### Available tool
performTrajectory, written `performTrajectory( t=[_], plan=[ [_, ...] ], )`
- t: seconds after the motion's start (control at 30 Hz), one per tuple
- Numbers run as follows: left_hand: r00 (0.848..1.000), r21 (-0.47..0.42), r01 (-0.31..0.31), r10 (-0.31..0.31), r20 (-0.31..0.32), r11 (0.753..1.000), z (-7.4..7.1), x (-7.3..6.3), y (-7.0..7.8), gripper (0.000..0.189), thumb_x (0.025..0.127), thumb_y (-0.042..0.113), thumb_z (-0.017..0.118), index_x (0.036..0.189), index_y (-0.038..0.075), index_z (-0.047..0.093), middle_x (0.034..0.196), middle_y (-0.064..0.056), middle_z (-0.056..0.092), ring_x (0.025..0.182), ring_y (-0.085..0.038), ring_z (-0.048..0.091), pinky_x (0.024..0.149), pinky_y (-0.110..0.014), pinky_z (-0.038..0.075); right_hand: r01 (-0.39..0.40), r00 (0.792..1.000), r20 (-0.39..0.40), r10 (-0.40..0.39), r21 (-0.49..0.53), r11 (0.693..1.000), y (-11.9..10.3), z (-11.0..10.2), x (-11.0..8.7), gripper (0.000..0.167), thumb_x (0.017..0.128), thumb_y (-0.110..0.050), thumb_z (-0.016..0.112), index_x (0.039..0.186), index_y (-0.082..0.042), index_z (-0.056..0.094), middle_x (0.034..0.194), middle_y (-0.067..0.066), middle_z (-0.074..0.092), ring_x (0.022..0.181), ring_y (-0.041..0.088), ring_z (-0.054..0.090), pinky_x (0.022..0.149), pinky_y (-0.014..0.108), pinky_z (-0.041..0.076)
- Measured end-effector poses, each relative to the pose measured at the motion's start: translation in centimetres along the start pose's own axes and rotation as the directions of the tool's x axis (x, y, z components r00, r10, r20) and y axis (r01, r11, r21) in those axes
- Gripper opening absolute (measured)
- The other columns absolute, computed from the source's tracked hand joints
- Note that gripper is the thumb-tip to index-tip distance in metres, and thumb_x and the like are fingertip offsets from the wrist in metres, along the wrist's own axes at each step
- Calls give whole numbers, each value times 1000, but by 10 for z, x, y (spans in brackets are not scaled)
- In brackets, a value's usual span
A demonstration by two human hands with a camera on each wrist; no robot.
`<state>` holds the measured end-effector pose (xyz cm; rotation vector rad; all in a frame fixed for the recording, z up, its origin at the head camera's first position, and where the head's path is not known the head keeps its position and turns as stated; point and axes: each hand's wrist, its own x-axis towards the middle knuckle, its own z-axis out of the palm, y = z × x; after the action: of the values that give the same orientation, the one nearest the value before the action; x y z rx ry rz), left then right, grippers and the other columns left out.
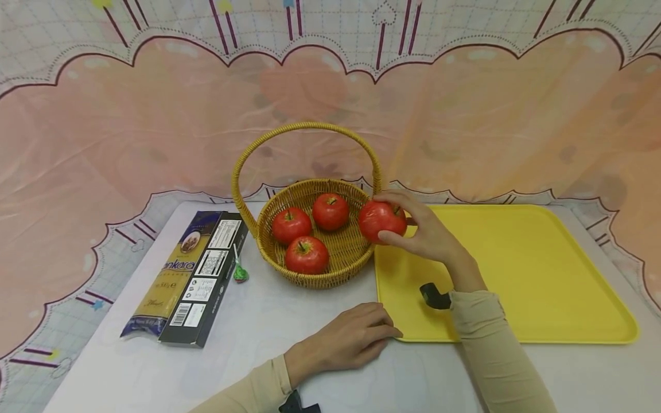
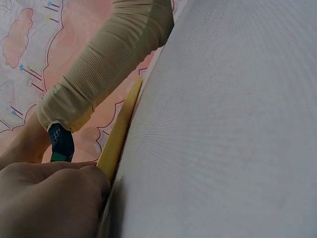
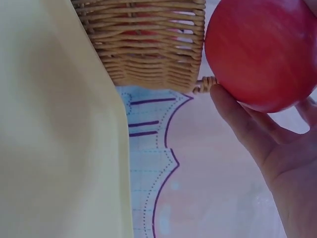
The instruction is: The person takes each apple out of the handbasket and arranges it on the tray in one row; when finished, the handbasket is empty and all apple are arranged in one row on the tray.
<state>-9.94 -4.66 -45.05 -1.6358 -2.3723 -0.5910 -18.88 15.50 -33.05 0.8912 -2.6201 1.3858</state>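
My right hand (image 1: 431, 232) grips a red apple (image 1: 379, 222) between thumb and fingers, at the right rim of a wicker basket (image 1: 356, 267). In the right wrist view the apple (image 3: 262, 54) is held beside the woven basket wall (image 3: 148, 54), above the table's height. Three more red apples lie inside the basket: a left one (image 1: 291, 225), a back one (image 1: 330, 211) and a front one (image 1: 307, 255). My left hand (image 1: 351, 338) holds the near left corner of the yellow tray (image 1: 542, 275); in the left wrist view its fingers (image 2: 64, 183) are at the tray's edge (image 2: 121, 129).
The basket's tall arched handle (image 1: 307, 125) rises over it. Left of it lie a gold and blue packet (image 1: 170, 275), a dark box (image 1: 209, 287) with white labels and a green lollipop (image 1: 240, 272). A patterned cloth (image 1: 206, 126) hangs behind the white table (image 1: 258, 344).
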Motion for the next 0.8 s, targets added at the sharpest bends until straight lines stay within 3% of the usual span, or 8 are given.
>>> performTrajectory(
  t=[0.2, 0.37, 0.57, 0.67, 0.8],
  plan=[
    [1000, 4, -4, 4, -7, 1000, 1, 0, -1, 23, 93, 17, 54, 113, 20, 65, 104, 9, 57, 106, -5, 51, 111, -20, 32, -21, 1000, -9, 21, -4, 1000, 14, -3, 1, 58, 82, -16, 74, 134, -21, 49, 144, 3, 39, 127, 26, 40, 93, 49, 51],
    [1000, -9, -1, 1, -7, 1000, 1, 0, 0, 23, 93, 17, 54, 112, 20, 65, 104, 9, 57, 107, -5, 51, 110, -20, 33, -15, 1000, -18, 14, -47, 999, 37, -3, 3, 59, 81, -23, 75, 133, -32, 48, 142, -5, 39, 115, 20, 46, 89, 43, 51],
    [1000, -51, 9, -10, -13, 999, -1, 0, 1, 22, 92, 15, 57, 111, 19, 67, 103, 7, 59, 106, -7, 53, 109, -21, 35, 2, 1000, -16, -4, -91, 996, 44, -6, 2, 57, 80, -28, 75, 131, -38, 49, 144, -7, 38, 110, 17, 46, 88, 42, 48],
    [1000, -43, 8, -8, -14, 999, -1, 0, 1, 22, 92, 16, 56, 111, 19, 67, 103, 7, 59, 106, -7, 53, 109, -21, 35, -3, 1000, -14, 1, -90, 996, 46, -7, 2, 58, 80, -27, 76, 130, -36, 50, 144, -5, 38, 114, 20, 46, 92, 47, 47],
    [1000, -11, -2, 2, -13, 1000, 0, -1, 0, 22, 93, 17, 55, 112, 19, 66, 103, 8, 58, 105, -6, 52, 109, -20, 34, -4, 1000, -10, 3, -99, 995, 49, -9, 2, 58, 79, -25, 76, 130, -34, 51, 143, -4, 40, 135, 26, 33, 99, 57, 42]
  ],
)
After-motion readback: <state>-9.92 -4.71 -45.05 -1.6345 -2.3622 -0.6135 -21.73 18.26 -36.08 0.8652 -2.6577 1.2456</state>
